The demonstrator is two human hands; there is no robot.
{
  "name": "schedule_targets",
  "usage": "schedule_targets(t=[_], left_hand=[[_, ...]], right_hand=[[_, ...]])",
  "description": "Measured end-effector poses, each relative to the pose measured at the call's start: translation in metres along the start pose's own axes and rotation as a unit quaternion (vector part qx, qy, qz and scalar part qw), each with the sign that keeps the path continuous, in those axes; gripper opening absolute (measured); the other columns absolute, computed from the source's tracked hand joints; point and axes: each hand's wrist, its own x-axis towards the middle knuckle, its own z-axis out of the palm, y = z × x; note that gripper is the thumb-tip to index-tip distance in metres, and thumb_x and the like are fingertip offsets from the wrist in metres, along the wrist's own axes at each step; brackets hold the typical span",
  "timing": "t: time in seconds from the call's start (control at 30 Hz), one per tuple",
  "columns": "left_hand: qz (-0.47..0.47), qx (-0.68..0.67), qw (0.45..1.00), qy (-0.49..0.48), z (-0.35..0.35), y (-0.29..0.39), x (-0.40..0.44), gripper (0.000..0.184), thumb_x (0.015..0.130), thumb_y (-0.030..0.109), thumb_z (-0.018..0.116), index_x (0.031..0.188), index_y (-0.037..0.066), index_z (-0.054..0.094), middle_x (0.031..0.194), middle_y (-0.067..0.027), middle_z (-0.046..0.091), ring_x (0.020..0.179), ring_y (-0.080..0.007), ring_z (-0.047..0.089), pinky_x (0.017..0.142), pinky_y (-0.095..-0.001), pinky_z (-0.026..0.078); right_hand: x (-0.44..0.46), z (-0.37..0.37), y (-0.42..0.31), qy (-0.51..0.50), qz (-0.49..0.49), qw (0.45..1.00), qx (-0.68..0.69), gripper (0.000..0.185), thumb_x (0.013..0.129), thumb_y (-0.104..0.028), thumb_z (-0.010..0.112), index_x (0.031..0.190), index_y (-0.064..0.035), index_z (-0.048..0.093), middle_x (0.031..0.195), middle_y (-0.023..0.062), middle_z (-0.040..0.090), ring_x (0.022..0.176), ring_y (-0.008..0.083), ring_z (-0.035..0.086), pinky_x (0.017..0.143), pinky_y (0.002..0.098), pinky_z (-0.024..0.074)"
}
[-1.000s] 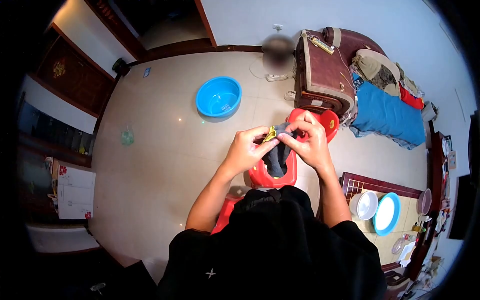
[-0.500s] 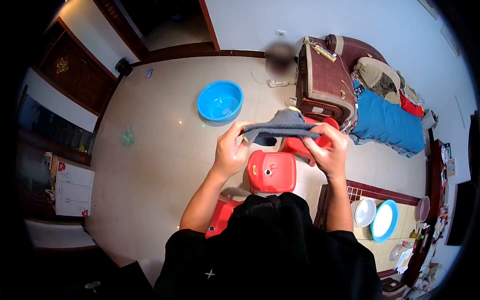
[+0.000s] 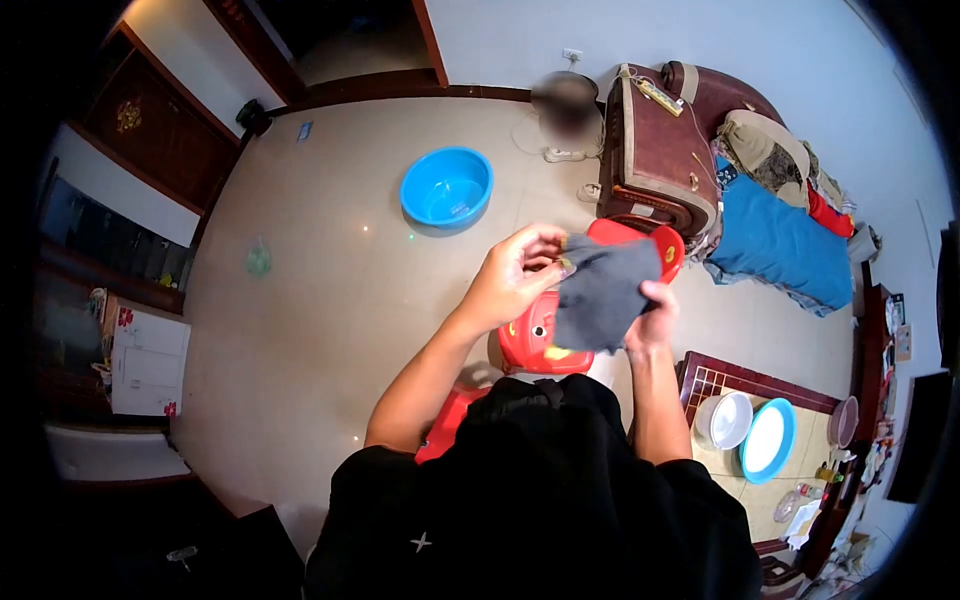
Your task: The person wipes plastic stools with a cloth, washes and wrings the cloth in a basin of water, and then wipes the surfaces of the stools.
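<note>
A dark grey piece of cloth (image 3: 605, 295) with small yellow-green patches hangs spread between my hands, above the red stools; its exact kind I cannot make out. My left hand (image 3: 515, 275) pinches its upper left corner, thumb and fingers closed. Along the right edge, my right hand (image 3: 652, 315) grips it, the thumb in front and the other fingers mostly hidden behind. Below the cloth is a red stool (image 3: 520, 350) with a small hole in its seat, partly covered. Another red stool (image 3: 668, 250) shows behind the cloth's upper right.
A blue basin (image 3: 447, 190) sits on the tiled floor ahead. To the right are a brown sofa (image 3: 655, 150) and a blue cover (image 3: 775, 245). A low table (image 3: 735, 375) at lower right bears a white tub (image 3: 725, 420) and a blue-rimmed basin (image 3: 790, 440).
The cloth, earlier stretched edge-on between both hands, now hangs with its broad side showing. My left hand has moved right toward my right hand, which has dropped lower.
</note>
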Motion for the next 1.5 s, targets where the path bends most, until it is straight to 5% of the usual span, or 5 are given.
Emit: schedule_targets(t=[0.43, 0.8, 1.07, 1.37, 1.5], left_hand=[[0.152, 0.451, 0.87, 0.128, 0.037, 0.017, 0.017, 0.098, 0.089, 0.025, 0.067, 0.164, 0.016, 0.004, 0.167, -0.0259, 0.0, 0.153, -0.0429, 0.017, 0.117, -0.0719, 0.01], [0.037, 0.723, 0.674, 0.146, 0.018, -0.01, 0.029, 0.081, 0.085, 0.006, 0.063, 0.159, 0.015, 0.031, 0.165, -0.0263, 0.018, 0.152, -0.039, 0.024, 0.116, -0.0724, 0.012], [0.284, 0.651, 0.704, 0.004, 0.05, -0.012, 0.009, 0.05, 0.079, 0.017, 0.064, 0.128, 0.006, 0.065, 0.147, -0.0257, 0.05, 0.139, -0.0376, 0.046, 0.119, -0.0613, 0.026], [-0.011, 0.794, 0.578, -0.185, 0.087, -0.012, -0.012, 0.058, 0.096, 0.031, 0.054, 0.15, 0.012, 0.048, 0.16, -0.0135, 0.038, 0.145, -0.0323, 0.039, 0.117, -0.0655, 0.025], [0.142, 0.943, 0.29, 0.078, 0.069, -0.119, -0.01, 0.046, 0.102, 0.027, 0.043, 0.146, 0.014, 0.046, 0.154, -0.0127, 0.043, 0.144, -0.028, 0.039, 0.119, -0.0467, 0.027]], right_hand=[[0.003, 0.111, 0.026, -0.041, -0.27, 0.76, -0.59, 0.052, 0.102, -0.021, 0.058, 0.144, 0.0026, 0.039, 0.123, 0.0227, 0.065, 0.115, 0.0377, 0.063, 0.098, 0.0433, 0.0474], [-0.026, 0.099, 0.025, 0.101, -0.076, 0.941, -0.313, 0.044, 0.105, -0.021, 0.057, 0.139, 0.0038, 0.045, 0.132, 0.0101, 0.057, 0.12, 0.0191, 0.053, 0.108, 0.0351, 0.0392], [0.032, 0.067, -0.04, 0.016, -0.207, 0.83, -0.518, 0.04, 0.102, -0.022, 0.059, 0.134, 0.0021, 0.053, 0.124, 0.0108, 0.063, 0.113, 0.0199, 0.058, 0.101, 0.0335, 0.0439], [0.02, 0.055, 0.019, -0.036, -0.08, 0.76, -0.644, 0.031, 0.095, -0.025, 0.061, 0.111, -0.0015, 0.048, 0.106, 0.0322, 0.064, 0.104, 0.0497, 0.062, 0.085, 0.0504, 0.0477], [-0.001, 0.063, 0.028, -0.118, -0.103, 0.731, -0.664, 0.032, 0.092, -0.022, 0.062, 0.11, -0.0003, 0.048, 0.107, 0.0295, 0.065, 0.106, 0.0479, 0.061, 0.084, 0.0507, 0.0469]])
